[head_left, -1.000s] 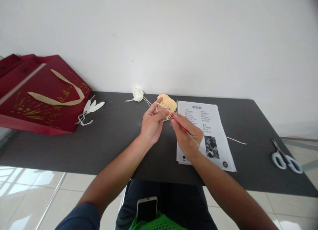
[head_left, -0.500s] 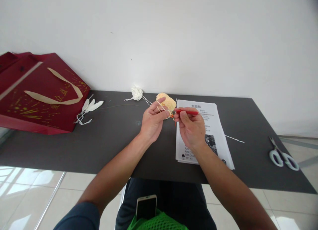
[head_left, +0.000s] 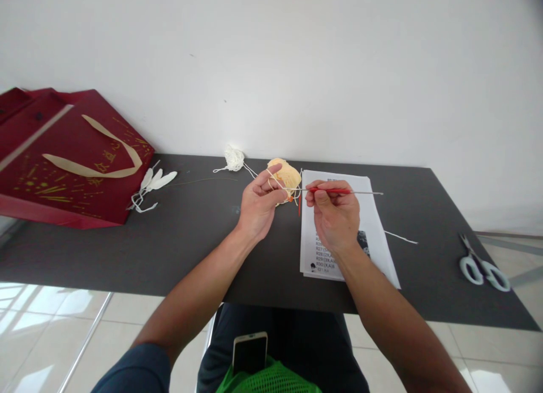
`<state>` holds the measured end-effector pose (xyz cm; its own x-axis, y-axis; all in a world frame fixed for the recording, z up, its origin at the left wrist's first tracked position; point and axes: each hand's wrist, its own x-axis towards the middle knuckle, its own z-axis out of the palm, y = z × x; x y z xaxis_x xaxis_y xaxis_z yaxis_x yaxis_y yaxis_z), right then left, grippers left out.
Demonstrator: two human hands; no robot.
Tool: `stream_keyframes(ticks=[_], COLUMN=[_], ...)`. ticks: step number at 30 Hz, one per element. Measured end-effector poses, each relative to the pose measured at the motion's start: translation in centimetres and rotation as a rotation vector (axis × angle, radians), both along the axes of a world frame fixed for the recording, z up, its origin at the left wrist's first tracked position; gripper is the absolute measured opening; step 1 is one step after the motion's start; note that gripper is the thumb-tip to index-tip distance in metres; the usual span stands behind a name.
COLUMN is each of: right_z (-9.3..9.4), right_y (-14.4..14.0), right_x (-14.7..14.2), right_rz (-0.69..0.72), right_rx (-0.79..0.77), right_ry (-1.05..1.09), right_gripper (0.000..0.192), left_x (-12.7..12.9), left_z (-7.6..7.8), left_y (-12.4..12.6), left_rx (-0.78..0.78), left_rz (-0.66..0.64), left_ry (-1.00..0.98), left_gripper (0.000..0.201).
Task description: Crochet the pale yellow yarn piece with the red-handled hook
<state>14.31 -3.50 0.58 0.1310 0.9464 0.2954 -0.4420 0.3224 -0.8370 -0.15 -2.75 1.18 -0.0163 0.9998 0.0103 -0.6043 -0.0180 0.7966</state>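
Note:
My right hand (head_left: 337, 216) grips a crochet hook by its red handle (head_left: 338, 191); one metal end juts out to the right over the papers, the other reaches left to my other hand. My left hand (head_left: 258, 207) is pinched, its index finger raised with pale yarn (head_left: 275, 179) running over it. Whatever small crochet work sits in that pinch is mostly hidden by the fingers. Right behind lies a pale yellow ball of yarn (head_left: 289, 172). A small orange piece (head_left: 291, 199) and a thin red stick (head_left: 300, 205) show between the hands.
Printed sheets (head_left: 309, 226) lie under my right hand. A white yarn ball (head_left: 234, 158) rests near the wall. White crocheted leaf-like pieces (head_left: 159, 181) lie beside a dark red gift bag (head_left: 76, 161). Scissors (head_left: 483, 267) are at the table's right end. A phone (head_left: 250, 352) is at my lap.
My right hand has drawn the crochet hook to the right, away from my left hand, so more of its shaft shows. My left hand has barely moved.

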Motion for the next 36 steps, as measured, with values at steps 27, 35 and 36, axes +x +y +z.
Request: stream_keyframes(ticks=[27, 35, 36], right_z=[0.1, 0.4, 0.5], right_y=[-0.2, -0.1, -0.1], right_x=[1.0, 0.7, 0.6], right_rz=[0.054, 0.172, 0.186], right_rx=[0.004, -0.073, -0.114], right_ry=[-0.126, 0.012, 0.039], right_gripper=[0.024, 0.025, 0.027], left_x=[-1.7, -2.0, -2.0], left_z=[0.0, -0.1, -0.1], left_y=[0.6, 0.8, 0.8], left_rx=[0.028, 0.004, 0.012], left_rz=[-0.299, -0.373, -0.354], left_ry=[0.076, 0.013, 0.018], left_gripper=[0.030, 0.028, 0.026])
